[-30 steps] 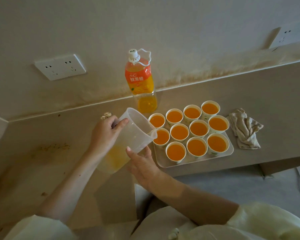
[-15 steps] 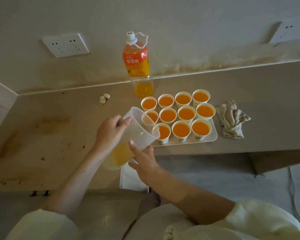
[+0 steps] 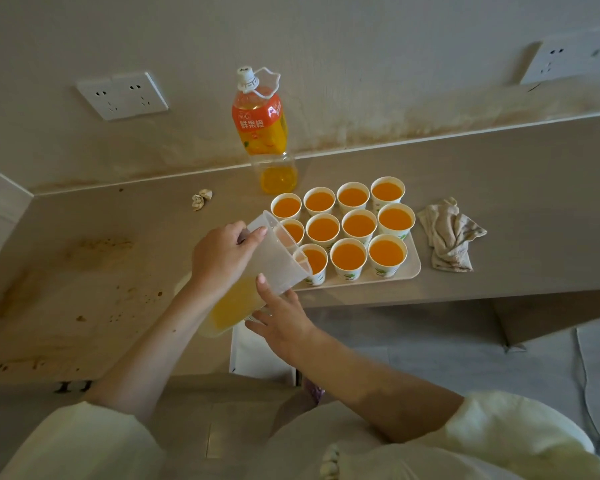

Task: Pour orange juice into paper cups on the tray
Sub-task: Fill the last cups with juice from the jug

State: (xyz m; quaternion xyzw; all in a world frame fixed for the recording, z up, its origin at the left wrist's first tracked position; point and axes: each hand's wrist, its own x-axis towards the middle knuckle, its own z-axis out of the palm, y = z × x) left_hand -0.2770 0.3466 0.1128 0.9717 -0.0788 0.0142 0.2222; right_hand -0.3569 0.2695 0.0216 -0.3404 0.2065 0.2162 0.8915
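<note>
The left hand (image 3: 222, 258) gripped the clear plastic jug (image 3: 284, 268) around its upper wall, thumb over the top and fingers curled round the far side. The right hand (image 3: 281, 320) was open beneath it, its fingers nearly straight and one fingertip touching the jug's near wall as a steadying prop.

A second earlier the jug's lip had stood by the left cup of the middle row. Now it had shifted nearer, and its spout hung over the left cup of the near row (image 3: 317, 275). The tilt stayed shallow. The remaining orange juice (image 3: 234, 306) lay pooled at the jug's low end, near the counter edge, and no stream showed at the spout.

The paper cups (image 3: 359, 225) stood in three rows on the pale tray (image 3: 409, 271), towards the right of the counter (image 3: 499, 185). Every cup in view already held juice to much the same level, though the two under the jug were partly hidden. That suggested the pouring was close to done, with this last cup perhaps getting a top-up. The jug would have needed a steeper tip to pour at all, and a slow one, since the cup looked nearly full.

The juice bottle (image 3: 260, 133) stood capped by the far wall, beyond the tray. A crumpled cloth (image 3: 451, 233) lay just right of the tray.
</note>
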